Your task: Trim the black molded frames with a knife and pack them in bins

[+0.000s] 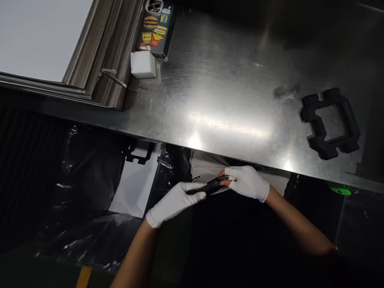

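Observation:
Both my hands wear white gloves and meet just below the front edge of a steel table (228,100). My left hand (174,202) and my right hand (247,182) together grip a slim black object (210,186), one at each end. The right thumb's glove tip is cut away and presses on the object's upper end. Behind the hands a white sheet with some print (207,168) shows under the table edge.
On the table lie a black foam frame (330,124) at the right, a white block (143,64) and a phone in a burger-print case (156,28). A stack of framed white panels (45,40) fills the top left. Black plastic bags (90,192) hang below.

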Available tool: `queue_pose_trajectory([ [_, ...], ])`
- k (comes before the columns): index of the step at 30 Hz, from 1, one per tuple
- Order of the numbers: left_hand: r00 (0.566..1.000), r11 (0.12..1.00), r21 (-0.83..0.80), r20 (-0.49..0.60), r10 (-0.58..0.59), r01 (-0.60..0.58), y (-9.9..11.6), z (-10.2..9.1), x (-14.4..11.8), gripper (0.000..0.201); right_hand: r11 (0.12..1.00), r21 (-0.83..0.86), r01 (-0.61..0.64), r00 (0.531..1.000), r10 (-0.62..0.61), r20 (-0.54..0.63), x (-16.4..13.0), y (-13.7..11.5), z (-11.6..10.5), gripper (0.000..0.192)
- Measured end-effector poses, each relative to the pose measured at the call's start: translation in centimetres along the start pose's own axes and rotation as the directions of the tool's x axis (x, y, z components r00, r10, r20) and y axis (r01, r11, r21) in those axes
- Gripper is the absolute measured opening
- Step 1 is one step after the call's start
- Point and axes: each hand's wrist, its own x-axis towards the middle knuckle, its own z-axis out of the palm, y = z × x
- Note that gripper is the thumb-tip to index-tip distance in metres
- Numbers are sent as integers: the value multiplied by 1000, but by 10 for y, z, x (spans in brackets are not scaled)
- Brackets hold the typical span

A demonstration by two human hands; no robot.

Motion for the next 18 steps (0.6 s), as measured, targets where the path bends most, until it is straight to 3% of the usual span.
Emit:
queue_pose_trajectory([
  [1, 983, 998, 40, -176, 48, -41, -4, -2, -5, 37, 998, 43, -43, 999, 44, -13, 5, -2, 0, 14],
  [2, 912, 995, 69, -400, 90, -68, -9, 0, -11, 40, 990, 100, -103, 993, 108, -52, 8, -4, 2, 13],
  [3, 797, 996, 65, -597, 93, -68, -14, 5, -18, 47, 973, 164, -160, 979, 178, -99, 8, -8, 6, 14],
  [4, 695, 999, 12, -718, 44, -51, -19, 14, -24, 54, 953, 226, -201, 961, 236, -142, 7, -12, 11, 15],
  [5, 650, 996, -87, -759, -42, -37, -23, 24, -29, 58, 934, 275, -227, 944, 281, -174, 4, -18, 17, 16],
  [6, 669, 977, -211, -732, -132, -38, -26, 35, -32, 59, 918, 311, -245, 930, 313, -193, 1, -23, 24, 16],
  [7, 734, 940, -336, -652, -190, -54, -26, 47, -32, 60, 908, 332, -257, 924, 332, -193, -3, -29, 32, 16],
  [9, 881, 831, -546, -439, -176, -106, -21, 67, -26, 64, 904, 345, -253, 941, 313, -131, -11, -39, 46, 21],
  [10, 918, 763, -632, -371, -140, -139, -17, 74, -21, 63, 910, 344, -233, 958, 275, -77, -16, -42, 50, 28],
  [12, 948, 675, -719, -305, -96, -163, -10, 81, -11, 55, 921, 357, -157, 984, 176, -20, -27, -45, 52, 36],
  [14, 946, 757, -638, -313, -85, -143, -7, 81, -7, 46, 925, 374, -65, 989, 111, -102, -40, -43, 45, 34],
  [16, 939, 933, -353, -338, -58, -69, -9, 82, -9, 39, 936, 348, -43, 981, 106, -164, -51, -37, 33, 39],
  [18, 949, 999, 22, -314, -40, 50, -11, 86, -15, 37, 962, 248, -114, 991, 126, -34, -61, -32, 24, 41],
])
